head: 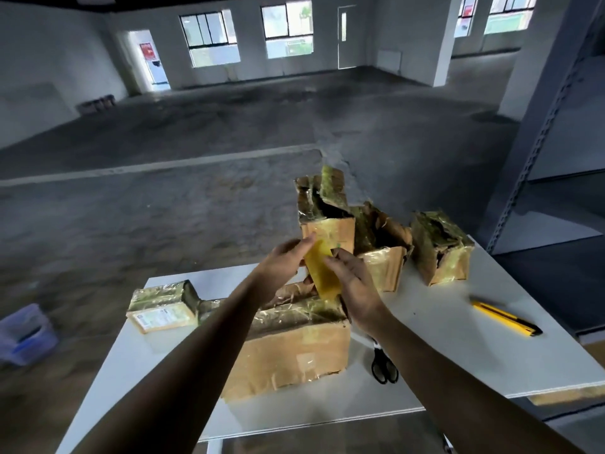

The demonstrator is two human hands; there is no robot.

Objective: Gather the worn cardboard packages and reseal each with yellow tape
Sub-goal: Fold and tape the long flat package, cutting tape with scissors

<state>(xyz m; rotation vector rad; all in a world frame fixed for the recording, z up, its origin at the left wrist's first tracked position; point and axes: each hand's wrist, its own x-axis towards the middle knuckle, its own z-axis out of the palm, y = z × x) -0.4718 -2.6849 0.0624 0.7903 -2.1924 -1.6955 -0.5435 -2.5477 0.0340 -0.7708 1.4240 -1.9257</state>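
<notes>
The left hand (pixel 281 263) and right hand (pixel 355 286) each pinched the yellow tape strip (pixel 322 273) over the large box (pixel 294 355). What looked like scissors (pixel 384 367) lay at its three o'clock.

The large package (pixel 294 348) at lower centre is brown cardboard, creased and matt, its top covered in crinkled glossy film. The tape strip (pixel 322 273) above it is yellow, translucent and shiny. The table (pixel 458 348) is white, smooth and matt. The knife (pixel 505 317) at right looks like yellow and black plastic. The floor (pixel 163 208) is rough, dull concrete. The shelving (pixel 537 152) at far right is grey painted metal.
</notes>
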